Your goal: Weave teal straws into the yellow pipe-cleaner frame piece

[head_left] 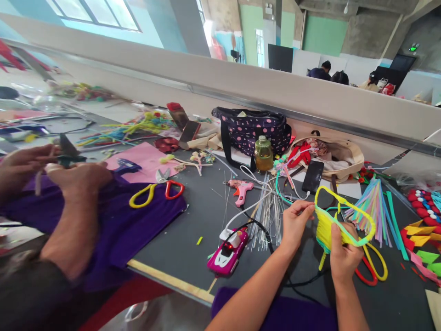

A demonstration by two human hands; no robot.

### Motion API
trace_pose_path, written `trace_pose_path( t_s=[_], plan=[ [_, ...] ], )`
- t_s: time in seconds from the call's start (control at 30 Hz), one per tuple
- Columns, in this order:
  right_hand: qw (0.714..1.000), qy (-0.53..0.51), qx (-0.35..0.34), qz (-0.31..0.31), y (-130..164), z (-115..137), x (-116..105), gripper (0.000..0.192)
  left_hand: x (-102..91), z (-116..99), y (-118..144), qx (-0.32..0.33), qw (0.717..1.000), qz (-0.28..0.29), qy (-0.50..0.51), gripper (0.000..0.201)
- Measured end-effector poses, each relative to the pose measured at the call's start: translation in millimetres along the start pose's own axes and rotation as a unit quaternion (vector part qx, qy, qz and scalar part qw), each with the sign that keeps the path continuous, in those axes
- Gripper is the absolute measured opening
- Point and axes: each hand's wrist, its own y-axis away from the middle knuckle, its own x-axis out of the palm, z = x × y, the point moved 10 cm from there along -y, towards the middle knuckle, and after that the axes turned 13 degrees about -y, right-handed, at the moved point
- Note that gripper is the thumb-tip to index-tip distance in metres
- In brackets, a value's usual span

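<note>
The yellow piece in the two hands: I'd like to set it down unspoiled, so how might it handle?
The yellow piece is probably light, with slim strands and an open loop. It likely holds its shape but could bend if squeezed, as the loop's top curves free of the right hand. It may tip, since a thin stem juts out below.

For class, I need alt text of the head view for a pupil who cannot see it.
A person's left hand and right hand hold a yellow, green-edged craft piece above a cluttered dark table. A pink glue gun and spotted bag are beyond; at picture left, another person's hands hold a dark tool.
</note>
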Motion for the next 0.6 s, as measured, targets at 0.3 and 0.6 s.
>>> trace_pose_path(
  t_s=[0.3, 0.6],
  plan=[
    [1.0, -0.004, -0.002, 0.023, -2.5, 6.4, 6.5, 0.013, 7.7, 23.3, -1.6, -0.117, 0.99, 0.045, 0.07, 0.03],
    [0.966, -0.133, 0.223, -0.011, 13.5, -47.6, 3.2, 0.025, 7.5, 28.1, -5.9, -0.141, 0.984, 0.074, 0.074, 0.03]
  ],
)
